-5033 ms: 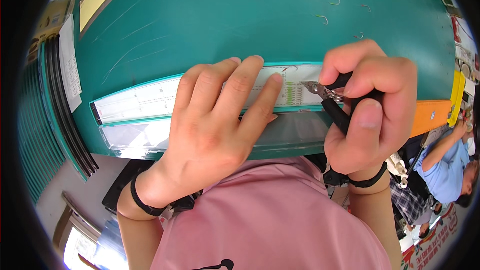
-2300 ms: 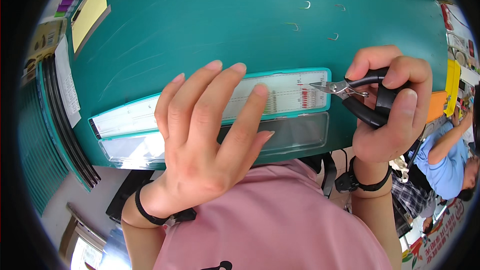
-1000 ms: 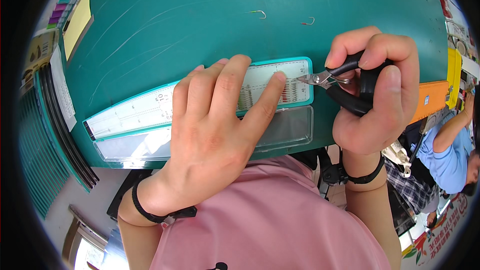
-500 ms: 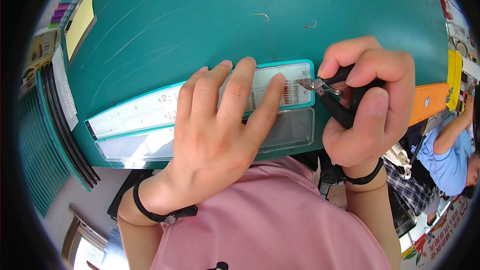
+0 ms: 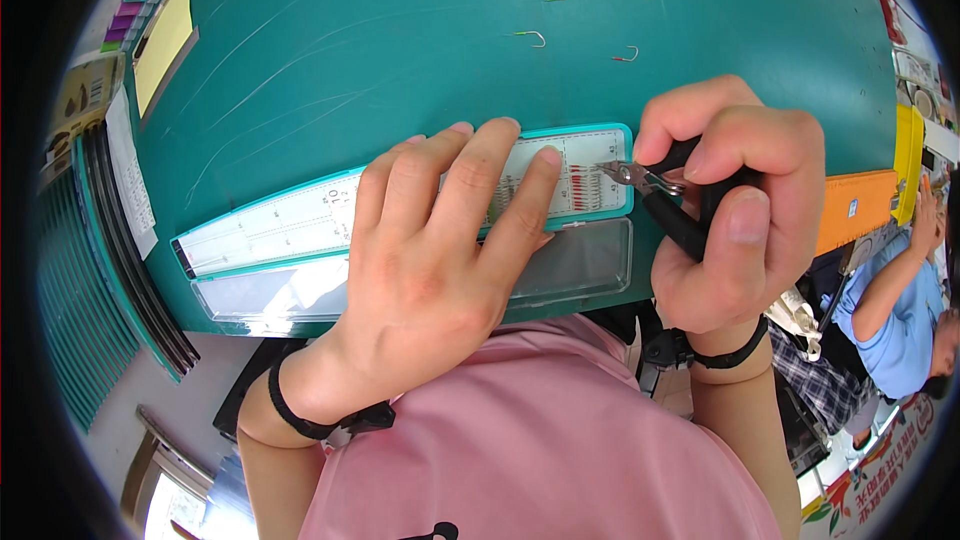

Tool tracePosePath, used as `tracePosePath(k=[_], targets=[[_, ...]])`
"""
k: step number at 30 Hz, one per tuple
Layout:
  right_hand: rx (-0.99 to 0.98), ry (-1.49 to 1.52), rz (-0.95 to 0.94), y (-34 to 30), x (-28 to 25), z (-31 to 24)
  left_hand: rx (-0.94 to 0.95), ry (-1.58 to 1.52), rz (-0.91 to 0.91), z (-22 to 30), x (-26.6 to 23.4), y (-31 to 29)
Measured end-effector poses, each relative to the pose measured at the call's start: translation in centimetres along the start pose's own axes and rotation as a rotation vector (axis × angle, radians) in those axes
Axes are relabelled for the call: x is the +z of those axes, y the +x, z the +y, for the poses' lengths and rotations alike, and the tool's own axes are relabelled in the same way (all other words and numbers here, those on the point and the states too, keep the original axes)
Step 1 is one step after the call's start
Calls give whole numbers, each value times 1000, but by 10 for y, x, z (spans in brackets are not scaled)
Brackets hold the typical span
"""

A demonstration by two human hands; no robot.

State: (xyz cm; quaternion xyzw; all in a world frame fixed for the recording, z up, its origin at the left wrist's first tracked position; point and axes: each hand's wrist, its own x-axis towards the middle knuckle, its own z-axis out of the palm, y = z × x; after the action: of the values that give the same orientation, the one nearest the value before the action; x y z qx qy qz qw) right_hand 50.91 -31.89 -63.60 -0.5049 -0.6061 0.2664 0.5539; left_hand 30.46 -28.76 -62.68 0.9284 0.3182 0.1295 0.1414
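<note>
**Ana:** On the green counter (image 5: pixel 400 70), what lies under the hands?

**Ben:** A long, flat teal-edged case (image 5: pixel 300 225) with a white ruled card inside and a row of small red-and-dark pieces near its right end. It sits along the near edge of the counter, with its clear lid (image 5: pixel 585 265) lying open just in front of it.

**Ana:** What is the left hand doing?

**Ben:** The left hand (image 5: pixel 430 270) lies flat across the middle of the case, fingers spread, pressing down; it grasps nothing.

**Ana:** And the right?

**Ben:** The right hand (image 5: pixel 735 210) is clenched around the black handles of small pliers (image 5: pixel 650 185). Their metal tips point left and meet the right end of the card, at the row of small pieces. Whether the tips pinch anything is too small to tell.

**Ana:** Anything else nearby?

**Ben:** Four small hooks (image 5: pixel 530 37) lie farther back on the counter, well apart from the case. An orange ruler (image 5: pixel 855 210) lies to the right, partly behind the right hand. Another person in a blue top (image 5: pixel 905 315) is at the far right.
</note>
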Motion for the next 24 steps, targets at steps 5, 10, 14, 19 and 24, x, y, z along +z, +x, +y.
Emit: tracePosePath(k=[5, 10, 14, 19, 24], targets=[[-10, 15, -20, 0, -2, 2, 6, -12, 13, 0, 1, 1], [0, 25, -38, 0, -1, -3, 5, -43, 4, 0, -1, 4], [-63, 114, 33, 2, 3, 7, -6, -55, 6, -2, -5, 1], [106, 404, 295, 6, -28, 18, 35, -103, 105, 9, 8, 10], [173, 293, 303, -2, -72, 13, -5, -15, 296, 17, -5, 10]])
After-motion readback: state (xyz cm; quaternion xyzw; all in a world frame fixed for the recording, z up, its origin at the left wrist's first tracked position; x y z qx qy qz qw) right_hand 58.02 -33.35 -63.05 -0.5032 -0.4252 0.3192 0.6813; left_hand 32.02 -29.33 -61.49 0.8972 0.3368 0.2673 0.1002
